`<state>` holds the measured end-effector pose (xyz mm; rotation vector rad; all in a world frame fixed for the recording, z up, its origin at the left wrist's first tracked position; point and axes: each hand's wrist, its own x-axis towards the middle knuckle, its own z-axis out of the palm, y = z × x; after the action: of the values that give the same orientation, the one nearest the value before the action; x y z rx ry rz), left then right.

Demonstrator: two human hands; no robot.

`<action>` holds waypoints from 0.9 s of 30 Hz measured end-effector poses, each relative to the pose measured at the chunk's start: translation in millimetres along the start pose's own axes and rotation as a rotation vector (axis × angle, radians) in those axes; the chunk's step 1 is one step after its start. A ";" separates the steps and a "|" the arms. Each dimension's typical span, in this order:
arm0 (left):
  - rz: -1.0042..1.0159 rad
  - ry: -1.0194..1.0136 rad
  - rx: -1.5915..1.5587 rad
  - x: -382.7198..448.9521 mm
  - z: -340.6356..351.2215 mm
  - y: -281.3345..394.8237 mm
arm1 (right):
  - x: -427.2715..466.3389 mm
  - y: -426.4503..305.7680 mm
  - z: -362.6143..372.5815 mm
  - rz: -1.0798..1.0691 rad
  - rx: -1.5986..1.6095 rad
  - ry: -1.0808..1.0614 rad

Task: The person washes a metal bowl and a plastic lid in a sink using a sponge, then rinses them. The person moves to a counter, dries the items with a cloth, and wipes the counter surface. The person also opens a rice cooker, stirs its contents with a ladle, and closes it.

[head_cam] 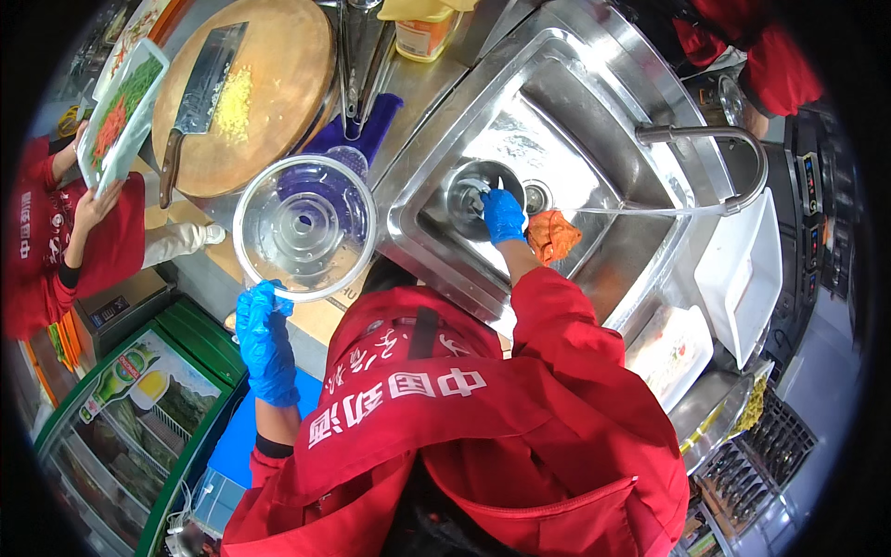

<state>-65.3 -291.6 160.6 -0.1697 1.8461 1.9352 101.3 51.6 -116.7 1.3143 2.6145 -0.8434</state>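
Observation:
My left hand (268, 348), in a blue glove, grips the rim of a round clear plastic bowl (247, 233) and holds it tilted left of the sink. My right hand (504, 214), also in a blue glove, reaches down into the stainless steel sink (445, 254). Its fingers are at a round metal bowl (465, 230) on the sink floor. A small white pointed piece (500, 183) shows at the fingertips; whether they grip it I cannot tell. Beside that wrist lies a crumpled orange cloth (553, 237), near the drain (536, 198).
Water streams from a curved faucet (755, 153). A cleaver (209, 80) and chopped yellow bits (234, 104) lie on a round wooden board (292, 63). At left, a person holds a white tray (150, 59) of cut vegetables. White tubs (748, 285) stand right of the sink.

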 end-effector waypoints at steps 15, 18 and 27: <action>-0.029 -0.010 -0.052 6.5 21.1 0.2 | 1.3 10.9 22.1 0.002 0.084 -0.077; -0.059 -0.006 -0.034 7.2 27.1 -0.1 | 1.1 9.7 28.6 0.114 0.344 -0.097; -0.099 -0.215 0.162 17.9 68.2 -4.7 | -9.7 -44.3 -119.3 0.161 0.834 -0.224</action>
<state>-64.2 -221.1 155.6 -0.0013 1.8054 1.6596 92.1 85.2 6.0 1.4174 1.9858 -2.0294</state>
